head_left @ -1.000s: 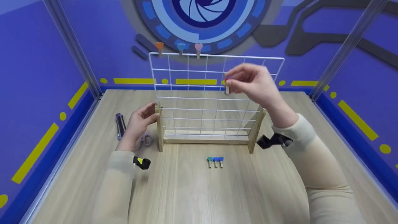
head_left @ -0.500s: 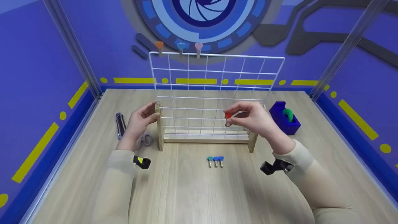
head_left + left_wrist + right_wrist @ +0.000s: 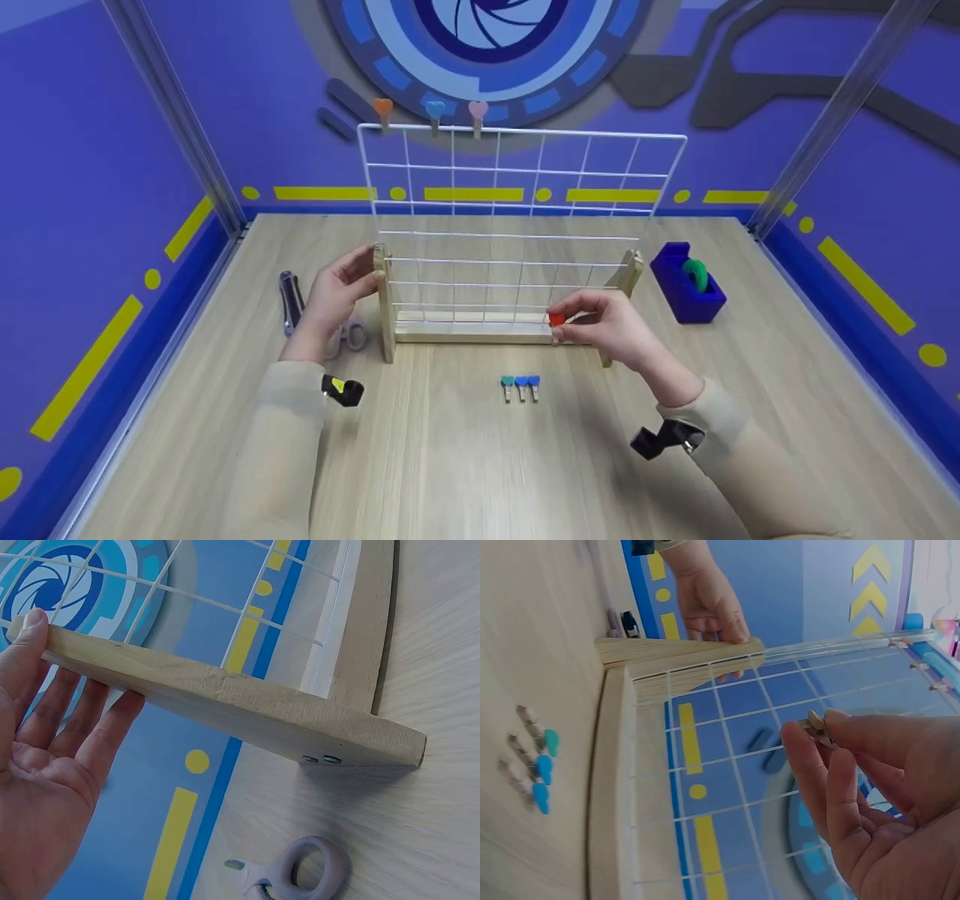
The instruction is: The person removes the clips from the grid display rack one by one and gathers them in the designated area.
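Fingers of the right hand (image 3: 611,326) pinch a small clip with a red heart top (image 3: 556,320), thumb and forefinger closed on it, low in front of the white wire grid (image 3: 517,202) near its right side, just above the wooden base rail (image 3: 472,337). From the right wrist view the wooden tail of the clip (image 3: 815,725) pokes out between the fingertips (image 3: 799,742), close to the grid wires; whether it touches a wire cannot be told. The left hand (image 3: 337,289) rests against the left wooden upright (image 3: 385,300) of the grid stand, its fingers (image 3: 56,701) straight and loosely spread behind the post with the thumb tip on its upper end, steadying rather than clasping it. Three more heart clips, orange (image 3: 383,109), blue (image 3: 435,111) and pink (image 3: 478,111), sit on the top wire of the grid towards its left. On the wooden worktop (image 3: 465,465) in front of the stand lie three clips side by side, one teal and two blue (image 3: 520,388), well apart from both hands. Scissors with pale handles (image 3: 349,334) lie just beside the left wrist, next to a dark folded tool (image 3: 288,300). A blue box holding a green roll (image 3: 686,281) stands to the right of the stand.
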A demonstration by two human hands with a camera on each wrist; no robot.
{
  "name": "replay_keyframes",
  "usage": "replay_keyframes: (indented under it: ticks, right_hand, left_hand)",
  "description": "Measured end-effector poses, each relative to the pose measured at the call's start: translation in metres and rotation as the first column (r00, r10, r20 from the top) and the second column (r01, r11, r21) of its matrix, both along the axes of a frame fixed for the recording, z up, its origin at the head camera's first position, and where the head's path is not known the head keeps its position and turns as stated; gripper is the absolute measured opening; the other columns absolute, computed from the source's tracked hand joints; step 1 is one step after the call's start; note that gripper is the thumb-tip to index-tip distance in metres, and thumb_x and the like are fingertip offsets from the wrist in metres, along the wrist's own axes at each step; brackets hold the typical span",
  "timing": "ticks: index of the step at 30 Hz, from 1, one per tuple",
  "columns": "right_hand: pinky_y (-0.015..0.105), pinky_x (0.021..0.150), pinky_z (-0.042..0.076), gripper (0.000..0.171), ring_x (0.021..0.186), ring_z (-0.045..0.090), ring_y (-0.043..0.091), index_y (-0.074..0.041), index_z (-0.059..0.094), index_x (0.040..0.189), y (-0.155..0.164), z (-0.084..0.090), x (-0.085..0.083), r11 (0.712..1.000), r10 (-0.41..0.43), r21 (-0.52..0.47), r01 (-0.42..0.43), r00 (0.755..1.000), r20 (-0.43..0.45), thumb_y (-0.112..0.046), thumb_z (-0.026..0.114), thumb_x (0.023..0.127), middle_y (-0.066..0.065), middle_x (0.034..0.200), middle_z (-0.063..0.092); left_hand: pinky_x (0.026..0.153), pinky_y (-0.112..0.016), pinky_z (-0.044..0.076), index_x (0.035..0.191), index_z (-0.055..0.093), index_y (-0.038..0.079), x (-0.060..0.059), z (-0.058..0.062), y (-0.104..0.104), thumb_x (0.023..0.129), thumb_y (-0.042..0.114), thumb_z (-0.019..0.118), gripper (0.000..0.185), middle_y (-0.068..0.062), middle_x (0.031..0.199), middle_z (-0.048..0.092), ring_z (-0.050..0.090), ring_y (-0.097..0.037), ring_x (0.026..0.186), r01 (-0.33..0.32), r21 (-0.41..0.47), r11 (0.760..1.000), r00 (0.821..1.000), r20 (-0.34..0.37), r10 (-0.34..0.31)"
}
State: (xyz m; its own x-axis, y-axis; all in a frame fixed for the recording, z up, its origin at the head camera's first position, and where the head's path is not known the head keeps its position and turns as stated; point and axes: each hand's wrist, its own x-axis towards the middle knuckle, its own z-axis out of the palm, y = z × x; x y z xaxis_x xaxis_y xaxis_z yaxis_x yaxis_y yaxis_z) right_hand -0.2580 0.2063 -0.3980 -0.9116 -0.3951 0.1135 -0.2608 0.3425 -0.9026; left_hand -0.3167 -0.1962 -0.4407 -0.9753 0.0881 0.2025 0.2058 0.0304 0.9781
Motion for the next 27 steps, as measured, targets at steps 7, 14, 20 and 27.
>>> replay_keyframes:
  ticks: [7,14,20,27]
  right_hand:
    - [0.028,0.065,0.058,0.027,0.076,0.07,0.022,-0.007,0.069,0.101,0.006,-0.029,0.002,1.0,-0.002,0.003,0.001,0.997,0.075,-0.013,0.078,0.076,0.012,0.091,0.068]
    - [0.042,0.072,0.059,0.027,0.077,0.069,0.025,0.003,0.067,0.1,0.01,-0.065,0.002,1.0,0.01,-0.014,-0.008,0.988,0.155,-0.003,0.076,0.075,0.017,0.089,0.068]
    - [0.024,0.064,0.056,0.023,0.075,0.063,0.015,-0.004,0.071,0.093,0.009,-0.092,0.003,0.993,-0.03,0.114,0.021,0.996,0.08,0.0,0.077,0.071,0.01,0.085,0.07]
    - [0.021,0.054,0.05,0.023,0.068,0.061,0.015,-0.004,0.071,0.094,0.008,-0.111,0.003,0.992,-0.018,0.126,0.007,0.996,0.088,0.002,0.076,0.072,0.013,0.085,0.07]
  left_hand:
    - [0.089,-0.025,0.053,0.137,0.047,0.012,-0.001,-0.002,-0.001,0.084,0.022,0.069,0.058,-0.012,0.131,0.055,0.056,-0.015,0.113,-0.01,-0.018,1.0,1.0,0.0,0.01]
    - [0.089,-0.026,0.053,0.137,0.048,0.014,-0.001,-0.001,-0.001,0.083,0.025,0.07,0.059,-0.01,0.13,0.056,0.056,-0.016,0.114,-0.013,-0.03,0.999,1.0,-0.01,0.013]
    - [0.088,-0.026,0.053,0.137,0.048,0.012,0.0,-0.001,0.0,0.084,0.024,0.069,0.059,-0.012,0.129,0.056,0.057,-0.015,0.112,-0.015,-0.028,1.0,1.0,-0.015,0.014]
    - [0.089,-0.026,0.053,0.136,0.049,0.013,0.0,-0.001,0.0,0.083,0.024,0.07,0.058,-0.011,0.129,0.057,0.058,-0.015,0.111,-0.013,-0.027,1.0,1.0,-0.015,0.013]
